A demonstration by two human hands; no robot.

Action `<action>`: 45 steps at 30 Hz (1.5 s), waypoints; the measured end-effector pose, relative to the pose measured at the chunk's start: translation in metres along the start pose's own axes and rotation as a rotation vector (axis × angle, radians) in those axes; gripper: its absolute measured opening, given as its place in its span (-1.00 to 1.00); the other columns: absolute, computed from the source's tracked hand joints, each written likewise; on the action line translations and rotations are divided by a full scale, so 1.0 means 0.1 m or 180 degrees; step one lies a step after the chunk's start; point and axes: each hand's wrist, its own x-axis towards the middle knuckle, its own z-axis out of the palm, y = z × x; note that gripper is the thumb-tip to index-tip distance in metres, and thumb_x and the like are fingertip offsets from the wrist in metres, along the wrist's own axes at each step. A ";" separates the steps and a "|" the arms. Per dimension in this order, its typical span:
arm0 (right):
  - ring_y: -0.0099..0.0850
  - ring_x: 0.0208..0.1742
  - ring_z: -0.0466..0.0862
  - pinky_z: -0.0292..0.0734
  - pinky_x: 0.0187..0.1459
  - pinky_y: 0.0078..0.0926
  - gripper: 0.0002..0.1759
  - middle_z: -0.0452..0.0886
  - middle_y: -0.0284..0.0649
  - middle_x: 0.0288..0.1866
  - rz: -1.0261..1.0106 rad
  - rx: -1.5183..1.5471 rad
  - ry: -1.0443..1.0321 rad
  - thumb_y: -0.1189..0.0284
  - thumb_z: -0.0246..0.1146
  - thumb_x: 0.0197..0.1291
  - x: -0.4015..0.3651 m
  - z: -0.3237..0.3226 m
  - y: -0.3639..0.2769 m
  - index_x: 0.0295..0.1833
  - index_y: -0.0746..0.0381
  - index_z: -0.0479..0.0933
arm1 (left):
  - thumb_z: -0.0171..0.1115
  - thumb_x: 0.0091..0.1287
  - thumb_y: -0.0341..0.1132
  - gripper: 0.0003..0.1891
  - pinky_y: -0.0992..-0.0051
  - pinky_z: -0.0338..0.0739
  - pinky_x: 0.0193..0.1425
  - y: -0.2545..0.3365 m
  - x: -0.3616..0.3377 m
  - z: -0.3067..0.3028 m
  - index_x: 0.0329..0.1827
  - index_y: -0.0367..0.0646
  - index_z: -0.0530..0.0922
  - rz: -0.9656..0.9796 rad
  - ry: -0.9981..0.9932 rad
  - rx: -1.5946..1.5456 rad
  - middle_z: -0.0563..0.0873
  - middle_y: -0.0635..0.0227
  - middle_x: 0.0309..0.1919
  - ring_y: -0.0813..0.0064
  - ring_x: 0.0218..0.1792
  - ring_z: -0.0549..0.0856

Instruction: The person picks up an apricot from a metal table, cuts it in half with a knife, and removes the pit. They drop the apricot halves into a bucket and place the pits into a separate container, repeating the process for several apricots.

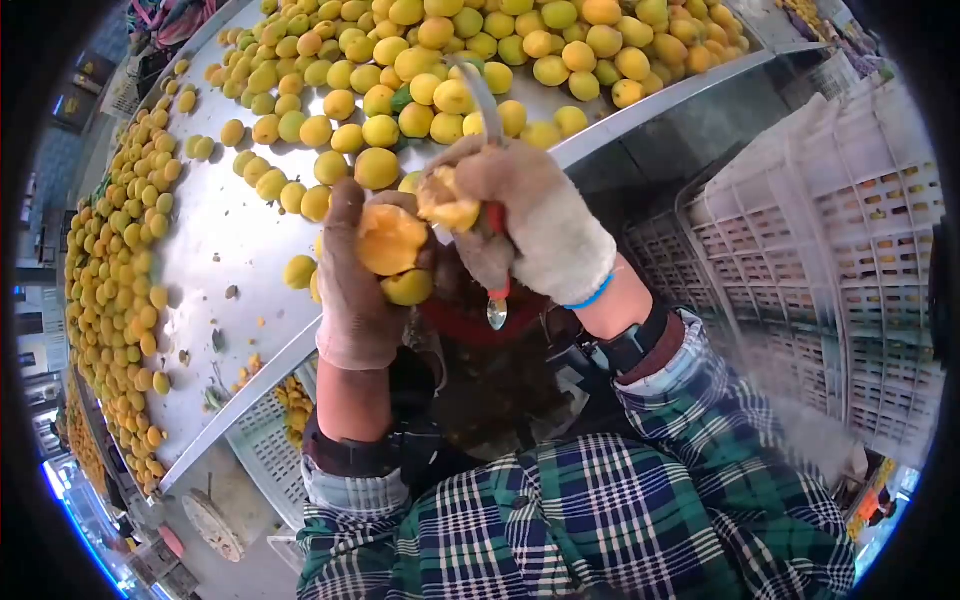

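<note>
My left hand (352, 285), in a stained work glove, is closed around an apricot half (392, 240) with its orange cut face showing. A whole yellow-green apricot (407, 288) sits just below that half, against the same hand. My right hand (545, 215), also gloved, grips a knife with a curved metal blade (480, 100) pointing up and away and a red handle (497, 217). Between its thumb and fingers it also pinches another cut apricot half (449, 202). Both hands are close together over the front edge of the metal table.
Loose apricots (377, 168) cover the back of the metal table (215, 255), and more lie along its left side. White plastic crates (800, 220) stand stacked at the right. Below the table's edge is a pale crate (265, 445) with orange pieces in it.
</note>
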 end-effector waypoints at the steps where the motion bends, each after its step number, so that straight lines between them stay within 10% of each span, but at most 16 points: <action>1: -0.57 -0.40 0.60 0.48 -0.36 -0.64 -0.82 0.62 -0.34 -0.35 0.0829 0.0730 0.0118 0.40 0.16 0.26 -0.07 -0.03 -0.08 -0.23 0.30 0.58 | -0.09 0.45 0.18 -0.46 0.39 0.53 -0.36 0.04 0.02 -0.05 -0.11 -0.20 0.54 -0.0028 -0.0261 -0.0056 0.59 0.25 -0.46 0.36 -0.43 0.62; 4: -0.57 -0.36 0.59 0.51 -0.28 -0.59 -0.79 0.65 -0.31 -0.34 0.2158 0.1409 -0.0358 0.36 0.19 0.23 -0.01 -0.10 -0.28 -0.31 0.29 0.61 | -0.18 0.46 0.20 -0.41 0.34 0.46 -0.50 0.15 -0.02 0.04 -0.23 -0.20 0.54 0.0148 0.0069 -0.0057 0.51 0.26 -0.64 0.28 -0.62 0.54; 10: -0.27 -0.22 0.70 0.56 -0.12 -0.34 -0.67 0.69 -0.02 -0.29 0.2090 -0.1562 -0.2018 0.21 0.34 0.09 0.14 -0.18 -0.32 -0.23 0.29 0.68 | -0.09 0.43 0.23 -0.42 0.39 0.51 -0.54 0.73 -0.46 -0.48 -0.23 -0.20 0.54 0.1215 0.1003 0.0903 0.55 0.34 -0.58 0.36 -0.59 0.61; 14: -0.41 -0.29 0.62 0.52 -0.20 -0.43 -0.58 0.60 -0.15 -0.39 0.1564 -0.1500 -0.0506 0.23 0.34 0.09 0.03 -0.20 -0.15 -0.01 0.28 0.61 | -0.06 0.52 0.01 -0.52 0.45 0.49 -0.17 1.05 -1.10 -1.27 -0.03 -0.31 0.55 0.2283 0.1748 0.4128 0.60 0.30 -0.32 0.45 -0.29 0.56; 18: -0.56 -0.54 0.51 0.46 -0.46 -0.57 -0.54 0.50 -0.31 -0.49 0.1613 -0.0675 0.0124 0.35 0.20 0.19 0.04 -0.26 -0.14 0.17 0.37 0.49 | 0.15 0.33 0.13 -0.55 0.16 0.53 -0.13 1.07 -1.66 -1.81 -0.19 -0.14 0.58 -0.0392 0.3270 0.6685 0.71 0.00 -0.28 -0.04 -0.20 0.68; 19: -0.24 -0.36 0.63 0.57 -0.22 -0.34 -0.55 0.64 -0.06 -0.25 0.1821 -0.0620 0.0157 0.30 0.17 0.19 0.05 -0.28 -0.18 0.18 0.25 0.51 | 0.13 0.30 0.18 -0.50 0.08 0.51 -0.05 1.04 -1.77 -2.06 -0.17 -0.14 0.60 -0.0797 0.3215 0.6487 0.71 -0.03 -0.23 -0.09 -0.11 0.67; 25: -0.50 -0.27 0.59 0.55 -0.15 -0.47 -0.55 0.59 -0.32 -0.28 0.1972 -0.0022 0.0484 0.28 0.16 0.29 0.00 -0.24 -0.17 0.26 0.18 0.47 | 0.20 0.29 0.05 -0.53 0.17 0.53 -0.03 1.10 -1.68 -2.17 0.02 -0.18 0.61 0.0178 0.3082 0.6432 0.71 -0.01 -0.21 0.00 -0.17 0.69; 31: 0.11 -0.15 0.59 0.48 -0.18 -0.10 -0.70 0.57 0.08 -0.23 0.1627 -0.1684 0.0649 0.29 0.19 0.19 0.00 -0.18 -0.22 -0.03 0.23 0.46 | 0.27 0.28 -0.11 -0.56 0.25 0.55 -0.07 1.38 -0.68 -1.46 0.13 -0.19 0.54 0.0967 0.1950 0.6475 0.69 0.04 -0.15 0.17 -0.21 0.69; 33: -0.38 -0.42 0.49 0.42 -0.40 -0.43 -0.71 0.50 -0.21 -0.39 0.1685 -0.1640 0.0531 0.34 0.18 0.23 -0.06 -0.22 -0.19 0.02 0.23 0.49 | 0.25 0.29 -0.13 -0.55 0.25 0.55 -0.07 1.43 -0.29 -1.41 0.18 -0.17 0.51 0.0957 0.1606 0.6374 0.68 0.03 -0.09 0.19 -0.20 0.69; 37: -0.65 -0.54 0.43 0.39 -0.48 -0.62 -0.73 0.45 -0.36 -0.46 0.1798 -0.0915 0.0297 0.47 0.16 0.26 -0.06 -0.23 -0.13 0.05 0.27 0.52 | 0.17 0.29 -0.29 -0.46 0.21 0.56 0.01 1.52 0.48 -1.53 0.36 -0.09 0.35 0.1111 0.1230 0.6503 0.53 0.03 0.19 0.14 -0.13 0.69; 42: 0.03 -0.14 0.60 0.51 -0.17 -0.19 -0.80 0.59 0.05 -0.22 0.1492 -0.0924 -0.0010 0.46 0.16 0.19 0.04 -0.19 -0.16 -0.08 0.29 0.54 | 0.08 0.17 -0.53 -0.26 0.21 0.51 0.23 1.47 1.12 -1.63 0.49 0.01 0.19 0.1113 0.0547 0.7422 0.33 0.08 0.41 0.08 0.22 0.54; 45: 0.01 -0.08 0.60 0.51 -0.08 -0.17 -0.78 0.61 0.00 -0.15 0.1439 -0.1041 -0.0179 0.41 0.18 0.23 0.04 -0.12 -0.09 -0.06 0.28 0.54 | 0.11 0.12 -0.57 -0.33 0.22 0.54 0.18 1.41 1.26 -1.70 0.39 0.00 0.35 0.1632 0.0308 0.7574 0.47 0.05 0.22 0.03 0.12 0.58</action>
